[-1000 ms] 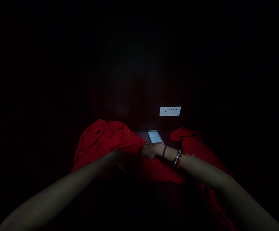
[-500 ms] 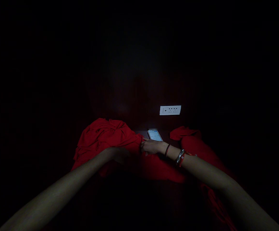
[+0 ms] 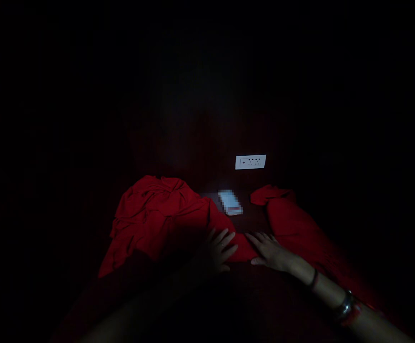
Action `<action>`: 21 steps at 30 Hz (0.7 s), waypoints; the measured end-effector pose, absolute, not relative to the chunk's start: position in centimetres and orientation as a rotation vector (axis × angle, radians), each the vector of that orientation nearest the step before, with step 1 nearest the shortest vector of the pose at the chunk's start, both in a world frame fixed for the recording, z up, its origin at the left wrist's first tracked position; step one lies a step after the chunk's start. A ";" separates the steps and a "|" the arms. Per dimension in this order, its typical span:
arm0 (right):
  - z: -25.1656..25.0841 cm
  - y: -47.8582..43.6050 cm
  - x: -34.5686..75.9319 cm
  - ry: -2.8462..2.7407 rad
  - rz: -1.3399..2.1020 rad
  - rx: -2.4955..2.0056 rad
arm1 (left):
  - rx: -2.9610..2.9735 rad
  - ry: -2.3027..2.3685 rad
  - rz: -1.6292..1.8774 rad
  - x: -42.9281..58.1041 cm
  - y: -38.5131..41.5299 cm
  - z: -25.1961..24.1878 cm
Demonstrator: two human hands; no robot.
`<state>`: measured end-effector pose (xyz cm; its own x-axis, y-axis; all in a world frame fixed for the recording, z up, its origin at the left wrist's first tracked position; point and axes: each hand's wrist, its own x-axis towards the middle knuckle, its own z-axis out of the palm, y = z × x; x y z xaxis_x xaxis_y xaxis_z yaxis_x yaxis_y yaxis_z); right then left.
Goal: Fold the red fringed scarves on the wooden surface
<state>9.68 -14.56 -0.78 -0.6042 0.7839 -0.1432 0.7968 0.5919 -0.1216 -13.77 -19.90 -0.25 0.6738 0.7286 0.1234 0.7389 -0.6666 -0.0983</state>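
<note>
Resting on the red cloth [image 3: 164,205] in the head view, your left hand [image 3: 216,250] has its fingers wide apart and grips nothing. A small ring [image 3: 222,245] shines on 1 finger. Your right hand [image 3: 273,252] is just beside it, fingers spread too, with nothing in its grip. Its fingertips seem to touch the cloth, but it is too dark to tell for sure. Your right arm wears a dark band [image 3: 314,278] and a shiny bangle [image 3: 345,307]. The cloth is a big crumpled heap on the left and runs flatter to the middle, near both hands. More red [image 3: 293,221] lies on the right; you can't tell if it joins up. The phone [image 3: 230,202], bright and blurry, lies between the 2 red parts. Behind it, a white socket [image 3: 250,162] sits on the dark wall [image 3: 200,143].
</note>
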 end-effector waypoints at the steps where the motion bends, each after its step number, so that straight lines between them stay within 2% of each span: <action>1: -1.5 -14.9 10.2 2.773 -0.228 1.343 | -2.769 -1.153 -0.128 -13.0 -19.3 -0.9; 9: -4.2 -15.6 11.1 2.979 0.097 1.260 | -2.882 -1.267 -0.117 -12.3 -15.7 -1.7; 21: -3.3 -15.7 11.5 3.005 0.096 1.191 | -2.717 -1.102 0.005 -14.2 -15.8 -2.1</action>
